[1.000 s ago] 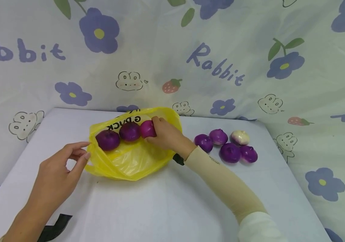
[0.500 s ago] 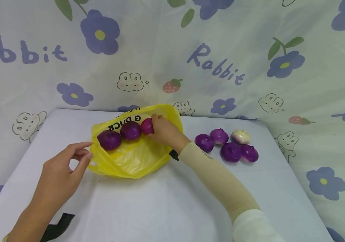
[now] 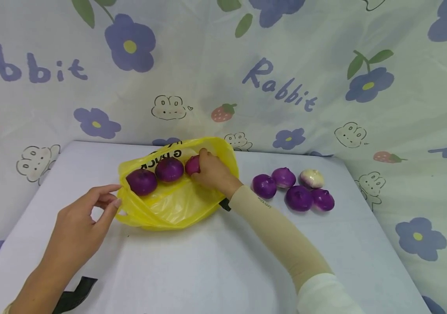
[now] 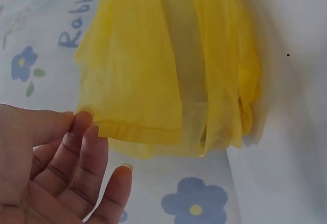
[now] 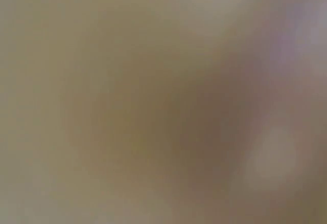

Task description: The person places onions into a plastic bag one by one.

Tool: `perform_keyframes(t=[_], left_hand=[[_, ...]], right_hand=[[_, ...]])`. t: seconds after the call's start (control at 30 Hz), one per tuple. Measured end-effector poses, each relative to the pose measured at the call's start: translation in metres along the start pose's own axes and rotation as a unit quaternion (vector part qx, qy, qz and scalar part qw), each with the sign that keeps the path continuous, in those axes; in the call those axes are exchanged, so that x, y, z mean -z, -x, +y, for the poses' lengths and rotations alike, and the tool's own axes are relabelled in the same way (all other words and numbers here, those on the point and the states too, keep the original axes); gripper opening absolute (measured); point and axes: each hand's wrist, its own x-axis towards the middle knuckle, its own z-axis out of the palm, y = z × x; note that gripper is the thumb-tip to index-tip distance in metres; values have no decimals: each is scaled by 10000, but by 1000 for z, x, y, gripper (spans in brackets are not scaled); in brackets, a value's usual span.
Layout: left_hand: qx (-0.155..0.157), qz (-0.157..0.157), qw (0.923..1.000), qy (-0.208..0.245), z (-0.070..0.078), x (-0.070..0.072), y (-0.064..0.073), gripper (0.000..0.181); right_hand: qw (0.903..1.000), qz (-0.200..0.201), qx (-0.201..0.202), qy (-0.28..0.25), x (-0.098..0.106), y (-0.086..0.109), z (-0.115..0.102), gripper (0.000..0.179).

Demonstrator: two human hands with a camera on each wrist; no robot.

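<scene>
Bag of yellow plastic [image 3: 176, 207] holds three onions [image 3: 169, 170], left fingers [image 4: 92, 155] pinching it, right fingers [image 3: 204, 163] apparently gripping one.

left fingers [image 4: 93, 157] pinch edge of yellow bag [image 4: 133, 70]; flower-print cloth [image 4: 48, 55] behind.

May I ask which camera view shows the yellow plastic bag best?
The head view: most of the yellow plastic bag shows, mouth open. The left wrist view catches only its side, cut off above; the right wrist's is too blurred to tell.
</scene>
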Motion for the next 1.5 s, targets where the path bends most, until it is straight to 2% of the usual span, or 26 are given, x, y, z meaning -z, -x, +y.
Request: perform_keyframes(t=[0.13, 0.43, 0.63, 0.93, 1.2, 1.4, 1.5], left_hand=[[-9, -29, 10000, -9, 1, 0, -1, 41], [12, -71, 10000, -8, 2, 1, -2, 42], [-48, 40, 10000, -3, 2, 4, 0, 42], [-26, -23, 10000, 7, 2, 3, -1, 43], [-45, 28, 10000, -14, 2, 4, 0, 42], [15, 7, 10000, -29, 4, 4, 0, 41], [48, -16, 10000, -48, 4, 4, 0, 41]], right_hand=[[9996, 107, -189, -185, -1, -3, 2, 60], [9990, 351, -248, 128, -1, -3, 0, 71], [9993, 364, -76, 47, -6, -4, 1, 63], [9987, 441, -213, -125, -6, -4, 5, 48], [9993, 194, -134, 301, -4, 4, 9, 44], [9965, -227, 17, 806, -2, 21, 10, 52], [9925, -418, 96, 1146, -2, 32, 10, 63]])
